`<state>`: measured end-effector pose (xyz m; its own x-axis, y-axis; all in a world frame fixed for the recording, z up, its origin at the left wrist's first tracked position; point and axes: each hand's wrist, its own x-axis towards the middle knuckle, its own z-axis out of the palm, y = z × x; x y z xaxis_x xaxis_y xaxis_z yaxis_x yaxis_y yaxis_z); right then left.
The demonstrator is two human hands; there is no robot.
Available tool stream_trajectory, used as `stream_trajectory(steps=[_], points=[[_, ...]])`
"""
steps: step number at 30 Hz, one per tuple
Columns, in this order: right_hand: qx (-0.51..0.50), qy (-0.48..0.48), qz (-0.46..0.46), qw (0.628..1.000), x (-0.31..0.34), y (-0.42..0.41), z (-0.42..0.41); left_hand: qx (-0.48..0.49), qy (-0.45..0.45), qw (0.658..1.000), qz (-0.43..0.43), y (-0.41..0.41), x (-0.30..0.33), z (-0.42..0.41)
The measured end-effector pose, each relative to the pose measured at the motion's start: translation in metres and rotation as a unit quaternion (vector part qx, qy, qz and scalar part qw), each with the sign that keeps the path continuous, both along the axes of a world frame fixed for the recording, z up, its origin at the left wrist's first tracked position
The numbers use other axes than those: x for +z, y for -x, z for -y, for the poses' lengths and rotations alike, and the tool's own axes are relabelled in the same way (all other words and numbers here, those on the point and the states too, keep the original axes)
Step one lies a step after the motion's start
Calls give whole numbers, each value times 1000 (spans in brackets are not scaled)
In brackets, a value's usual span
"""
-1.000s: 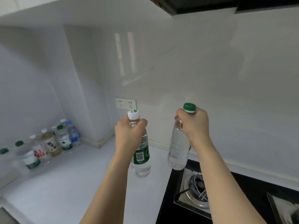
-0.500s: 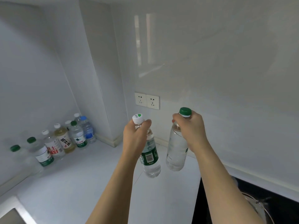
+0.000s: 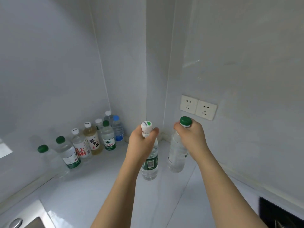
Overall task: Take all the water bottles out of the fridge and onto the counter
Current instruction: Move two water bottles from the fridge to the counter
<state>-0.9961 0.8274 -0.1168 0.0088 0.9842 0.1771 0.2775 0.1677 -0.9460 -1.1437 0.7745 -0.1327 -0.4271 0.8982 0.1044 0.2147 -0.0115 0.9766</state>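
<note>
My left hand (image 3: 142, 145) covers the neck of its bottle (image 3: 150, 163), and my right hand (image 3: 191, 137) covers the shoulder of the other bottle (image 3: 176, 158). Left of the bottle row (image 3: 85, 143), the sink (image 3: 21, 219) is cut by the edge. The small labels I cannot read.

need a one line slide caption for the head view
Left hand and right hand each hold a water bottle by the neck above the counter near bottles lined along the wall.

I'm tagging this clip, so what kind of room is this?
Most likely a home kitchen: a white counter with bottles lined along the wall, a sink corner at lower left, and twin wall sockets.
</note>
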Motion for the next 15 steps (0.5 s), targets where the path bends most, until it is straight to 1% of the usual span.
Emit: stream_trajectory(steps=[3, 7, 9, 13, 15], points=[[29, 5, 21, 999, -13, 42, -14, -7, 20, 1000, -13, 41, -14, -8], [72, 13, 66, 995, -35, 91, -30, 27, 32, 999, 6, 88, -32, -11], [94, 22, 94, 991, -46, 115, -38, 44, 44, 998, -1, 113, -44, -12], [115, 32, 157, 980, -64, 160, -49, 81, 113, 985, -105, 157, -66, -12], [133, 30, 192, 972, -68, 182, -54, 89, 153, 977, -120, 177, -72, -9]])
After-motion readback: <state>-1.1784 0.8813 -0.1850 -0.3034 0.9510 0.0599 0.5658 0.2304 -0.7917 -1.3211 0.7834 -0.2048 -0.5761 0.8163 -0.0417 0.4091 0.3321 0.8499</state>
